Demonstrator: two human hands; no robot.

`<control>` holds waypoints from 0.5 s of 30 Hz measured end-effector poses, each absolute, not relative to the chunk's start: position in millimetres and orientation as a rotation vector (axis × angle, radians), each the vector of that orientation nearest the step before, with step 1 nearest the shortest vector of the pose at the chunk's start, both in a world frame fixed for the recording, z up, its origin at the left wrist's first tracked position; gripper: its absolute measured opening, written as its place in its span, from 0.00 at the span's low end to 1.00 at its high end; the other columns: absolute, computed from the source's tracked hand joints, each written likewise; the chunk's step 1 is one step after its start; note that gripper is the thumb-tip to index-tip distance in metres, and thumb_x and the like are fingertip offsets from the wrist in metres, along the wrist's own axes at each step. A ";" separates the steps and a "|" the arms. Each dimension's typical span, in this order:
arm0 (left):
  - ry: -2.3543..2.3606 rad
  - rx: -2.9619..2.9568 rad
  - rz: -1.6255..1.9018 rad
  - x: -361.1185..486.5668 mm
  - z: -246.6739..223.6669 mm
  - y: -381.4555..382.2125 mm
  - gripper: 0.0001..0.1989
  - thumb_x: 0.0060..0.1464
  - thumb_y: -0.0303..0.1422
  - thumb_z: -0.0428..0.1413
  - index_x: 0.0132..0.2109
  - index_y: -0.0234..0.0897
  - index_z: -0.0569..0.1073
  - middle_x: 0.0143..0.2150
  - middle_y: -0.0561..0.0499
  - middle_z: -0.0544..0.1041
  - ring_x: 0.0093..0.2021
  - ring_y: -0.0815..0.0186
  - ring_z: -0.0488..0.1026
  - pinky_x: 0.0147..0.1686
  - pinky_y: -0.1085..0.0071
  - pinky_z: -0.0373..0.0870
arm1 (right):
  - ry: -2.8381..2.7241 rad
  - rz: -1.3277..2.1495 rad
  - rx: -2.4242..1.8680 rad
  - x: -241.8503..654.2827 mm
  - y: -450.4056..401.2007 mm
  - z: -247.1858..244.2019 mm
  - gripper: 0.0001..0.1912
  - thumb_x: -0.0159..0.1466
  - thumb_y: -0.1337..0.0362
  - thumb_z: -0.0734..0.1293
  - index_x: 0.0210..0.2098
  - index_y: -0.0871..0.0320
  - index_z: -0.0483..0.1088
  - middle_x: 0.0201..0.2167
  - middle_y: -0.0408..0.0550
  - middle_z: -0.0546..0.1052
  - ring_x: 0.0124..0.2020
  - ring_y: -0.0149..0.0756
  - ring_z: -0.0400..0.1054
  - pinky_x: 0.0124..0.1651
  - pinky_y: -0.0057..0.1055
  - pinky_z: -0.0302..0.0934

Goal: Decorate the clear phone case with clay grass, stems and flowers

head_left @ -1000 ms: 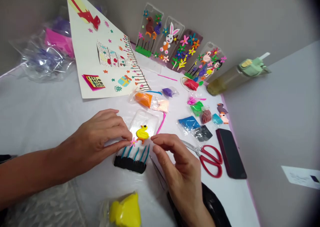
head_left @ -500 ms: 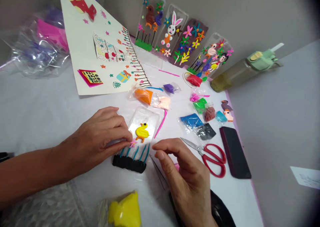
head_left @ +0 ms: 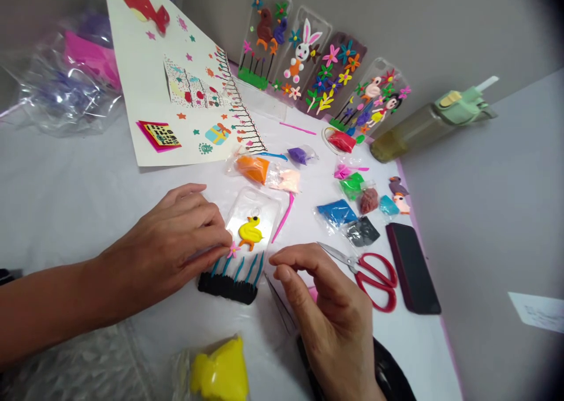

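Observation:
A clear phone case [head_left: 269, 213] lies on the white table, bearing a yellow duck [head_left: 251, 231], blue-green stems [head_left: 239, 268] and a black strip [head_left: 228, 288] at its lower end. At the case's left edge, my left hand [head_left: 185, 239] has its thumb and index finger closed at a small pink flower [head_left: 233, 249]. To the right of the case, my right hand [head_left: 324, 307] is raised with thumb and index finger curled close together; whether anything tiny is between them cannot be made out. Dark pointed blades [head_left: 279, 304] show beside that hand.
Red-handled scissors [head_left: 376, 280] and a dark phone [head_left: 413, 268] lie at right. Bagged clay, such as blue [head_left: 338, 212] and orange [head_left: 252, 169], sits behind; yellow clay [head_left: 221, 370] is in front. Decorated cases [head_left: 301, 54], a card [head_left: 145, 95] and a bottle [head_left: 409, 132] stand behind.

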State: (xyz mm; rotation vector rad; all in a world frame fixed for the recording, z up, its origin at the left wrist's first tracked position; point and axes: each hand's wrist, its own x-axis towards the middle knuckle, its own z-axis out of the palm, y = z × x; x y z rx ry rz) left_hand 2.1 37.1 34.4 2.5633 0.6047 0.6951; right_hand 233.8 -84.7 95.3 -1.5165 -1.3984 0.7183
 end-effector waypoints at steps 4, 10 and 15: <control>0.708 2.531 0.683 3.9 37.3 32.7 0.14 0.81 0.33 0.51 0.46 0.47 0.80 0.42 0.57 0.79 0.48 0.62 0.75 0.78 0.56 0.51 | -1.412 0.717 -1.526 235.2 -85.3 96.6 0.09 0.74 0.71 0.72 0.41 0.51 0.82 0.36 0.38 0.86 0.37 0.29 0.81 0.42 0.21 0.76; 0.641 2.560 0.737 1.5 36.1 33.6 0.08 0.78 0.32 0.55 0.50 0.50 0.79 0.43 0.57 0.80 0.46 0.63 0.76 0.78 0.55 0.54 | -1.432 0.622 -1.596 250.9 -87.9 102.9 0.09 0.74 0.71 0.72 0.40 0.50 0.82 0.35 0.38 0.84 0.36 0.31 0.79 0.41 0.23 0.74; 0.675 2.537 0.770 4.1 37.2 27.3 0.14 0.80 0.31 0.52 0.48 0.49 0.81 0.43 0.55 0.82 0.47 0.62 0.78 0.79 0.49 0.58 | -1.402 0.511 -1.686 267.2 -97.1 111.8 0.08 0.73 0.69 0.74 0.39 0.49 0.84 0.34 0.40 0.84 0.33 0.32 0.77 0.37 0.26 0.72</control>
